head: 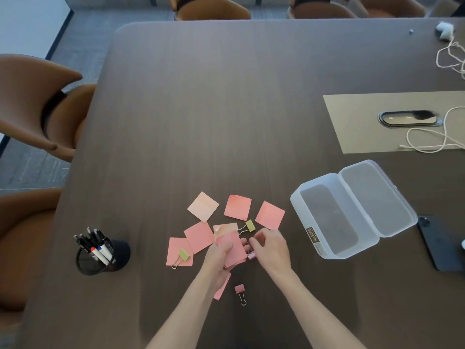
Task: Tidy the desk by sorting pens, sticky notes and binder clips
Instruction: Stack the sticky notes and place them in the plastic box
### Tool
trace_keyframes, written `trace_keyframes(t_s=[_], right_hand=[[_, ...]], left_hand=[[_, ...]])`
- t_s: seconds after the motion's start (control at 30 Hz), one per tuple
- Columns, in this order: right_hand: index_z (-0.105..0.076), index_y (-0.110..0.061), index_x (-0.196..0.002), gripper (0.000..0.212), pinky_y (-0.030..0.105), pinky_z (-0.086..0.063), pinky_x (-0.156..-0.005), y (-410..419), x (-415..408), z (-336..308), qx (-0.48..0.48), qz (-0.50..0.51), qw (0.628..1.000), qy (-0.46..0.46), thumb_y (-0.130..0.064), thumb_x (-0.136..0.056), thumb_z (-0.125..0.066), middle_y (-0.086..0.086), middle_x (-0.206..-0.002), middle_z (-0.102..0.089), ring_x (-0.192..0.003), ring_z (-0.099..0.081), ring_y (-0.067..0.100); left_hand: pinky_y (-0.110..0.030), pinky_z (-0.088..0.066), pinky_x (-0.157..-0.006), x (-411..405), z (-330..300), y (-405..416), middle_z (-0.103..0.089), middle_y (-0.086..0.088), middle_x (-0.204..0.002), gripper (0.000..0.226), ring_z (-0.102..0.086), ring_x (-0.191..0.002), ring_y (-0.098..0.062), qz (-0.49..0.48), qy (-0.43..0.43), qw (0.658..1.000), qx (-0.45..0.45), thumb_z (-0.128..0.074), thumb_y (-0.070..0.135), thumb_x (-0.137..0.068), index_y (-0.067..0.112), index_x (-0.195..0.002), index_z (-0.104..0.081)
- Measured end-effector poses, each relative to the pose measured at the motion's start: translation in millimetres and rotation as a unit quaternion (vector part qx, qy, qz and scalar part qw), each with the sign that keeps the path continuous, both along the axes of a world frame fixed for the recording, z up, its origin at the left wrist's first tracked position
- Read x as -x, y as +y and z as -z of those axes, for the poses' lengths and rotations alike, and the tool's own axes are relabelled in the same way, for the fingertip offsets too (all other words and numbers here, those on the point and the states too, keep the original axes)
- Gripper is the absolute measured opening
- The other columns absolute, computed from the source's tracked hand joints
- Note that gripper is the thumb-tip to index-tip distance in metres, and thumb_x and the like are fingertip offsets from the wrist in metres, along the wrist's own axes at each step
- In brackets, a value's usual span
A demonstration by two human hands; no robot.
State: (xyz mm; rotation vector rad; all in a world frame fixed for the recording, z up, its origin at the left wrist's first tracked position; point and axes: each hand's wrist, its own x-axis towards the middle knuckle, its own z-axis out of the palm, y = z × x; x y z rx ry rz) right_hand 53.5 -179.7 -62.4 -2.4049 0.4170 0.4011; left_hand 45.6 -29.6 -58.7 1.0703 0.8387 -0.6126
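Note:
My left hand (218, 258) holds a small stack of pink sticky notes (232, 248) above the dark table. My right hand (270, 248) is just right of the stack, fingers curled at its edge; a pink binder clip (251, 255) sits under it, and I cannot tell if the hand grips anything. Several loose pink and peach sticky notes (237, 207) lie spread in front. One green binder clip (247, 226) lies between notes, another green clip (183, 255) rests on a note at the left. A pink clip (240, 292) lies near my forearms. A black pen cup (100, 255) holds several pens.
An open translucent plastic box (334, 215) with hinged lid stands to the right. A dark phone (437, 243) lies beyond it. White cables (432, 142) and a beige mat (357, 122) occupy the far right. Brown chairs (37, 104) line the left edge.

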Motion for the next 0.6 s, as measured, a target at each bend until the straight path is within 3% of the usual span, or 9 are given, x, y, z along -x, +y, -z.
trace_keyframes(t_s=[0.07,0.23,0.37,0.47,0.6], right_hand=[[-0.064,-0.016,-0.114,0.028,0.036,-0.050,-0.087,-13.8,-17.2,9.1,0.070,-0.040,0.997,-0.014,-0.032,-0.090,-0.065,0.004,-0.114,-0.059,-0.108,-0.055,0.023],[-0.036,-0.011,-0.145,0.071,0.039,-0.037,-0.111,-40.9,-53.8,35.2,0.206,-0.123,0.971,0.017,-0.034,-0.088,-0.069,0.015,-0.149,-0.041,-0.139,-0.035,0.031],[-0.037,-0.016,-0.140,0.082,0.038,-0.043,-0.101,-46.7,-69.2,41.1,0.243,-0.116,0.962,0.041,-0.041,-0.074,-0.080,0.014,-0.129,-0.051,-0.120,-0.049,0.031],[-0.045,-0.018,-0.126,0.072,0.038,-0.047,-0.090,-47.7,-72.6,40.6,0.199,-0.052,0.976,0.073,-0.037,-0.068,-0.084,0.012,-0.116,-0.052,-0.109,-0.054,0.030],[-0.063,-0.013,-0.107,0.018,0.037,-0.052,-0.074,-51.3,-68.7,37.2,0.091,0.022,0.995,0.043,-0.020,-0.090,-0.063,0.009,-0.105,-0.062,-0.089,-0.061,0.025]], left_hand=[[-0.049,-0.057,-0.092,-3.4,-0.5,2.0,-0.074,-0.018,-0.112,0.024,-0.073,-0.100,-0.032,-0.002,0.000,1.000,-0.005,-0.045,0.013,-0.104,0.013,-0.127,-0.051],[-0.053,-0.057,-0.093,-11.4,1.5,11.3,-0.074,-0.022,-0.103,0.026,-0.073,-0.088,-0.032,-0.026,0.017,0.999,0.015,-0.063,0.028,-0.096,0.015,-0.118,-0.055],[-0.058,-0.054,-0.095,-13.7,6.2,16.1,-0.075,-0.022,-0.097,0.034,-0.073,-0.085,-0.032,-0.042,0.017,0.999,0.029,-0.066,0.031,-0.095,0.014,-0.122,-0.056],[-0.058,-0.055,-0.095,-18.1,7.5,17.0,-0.076,-0.022,-0.101,0.036,-0.074,-0.088,-0.032,-0.043,0.022,0.999,0.024,-0.067,0.033,-0.094,0.014,-0.122,-0.054],[-0.050,-0.059,-0.090,-22.6,4.8,15.6,-0.074,-0.020,-0.104,0.031,-0.073,-0.092,-0.030,-0.032,0.018,0.999,0.014,-0.063,0.035,-0.096,0.015,-0.118,-0.054]])
